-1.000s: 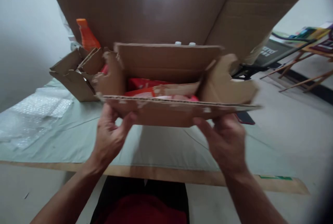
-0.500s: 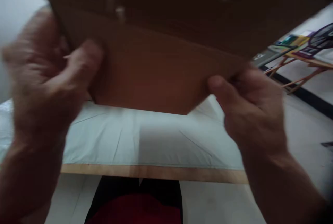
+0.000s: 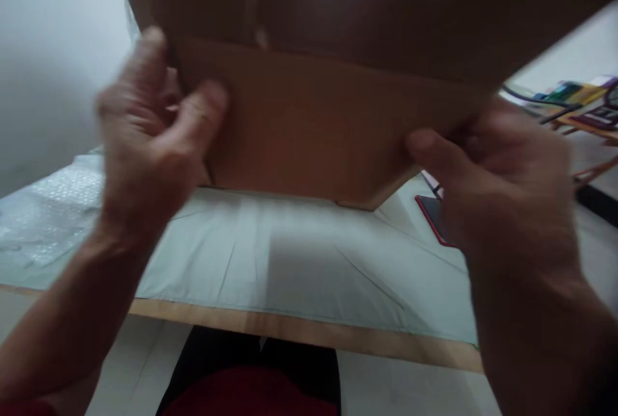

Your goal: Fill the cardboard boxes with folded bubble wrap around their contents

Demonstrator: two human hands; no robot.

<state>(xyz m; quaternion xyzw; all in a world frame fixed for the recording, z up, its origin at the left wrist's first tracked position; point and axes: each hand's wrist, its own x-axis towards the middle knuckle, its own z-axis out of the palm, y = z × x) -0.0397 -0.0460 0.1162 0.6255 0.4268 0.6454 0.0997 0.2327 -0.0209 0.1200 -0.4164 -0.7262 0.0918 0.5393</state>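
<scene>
A brown cardboard box [image 3: 304, 126] fills the upper middle of the head view, held up close to the camera above a cloth-covered table [image 3: 309, 274]. My left hand [image 3: 159, 126] grips its left edge, thumb pressed on the near flap. On the other side my right hand [image 3: 502, 178] is closed on the right edge, with its thumb also on the flap. The fingers behind the cardboard are hidden. The box's upper part is dark and runs out of the frame.
Bubble wrap [image 3: 58, 203] lies on the table at the left. A dark flat object with a red edge [image 3: 432, 219] is partly hidden behind my right hand. At the far right stands a wooden stand [image 3: 599, 171] with colourful items on it. The table's wooden front edge [image 3: 299, 332] runs near my body.
Both hands and the box have shifted right in the view. More bubble wrap and the red-edged object now show. The grip of both hands stays the same.
</scene>
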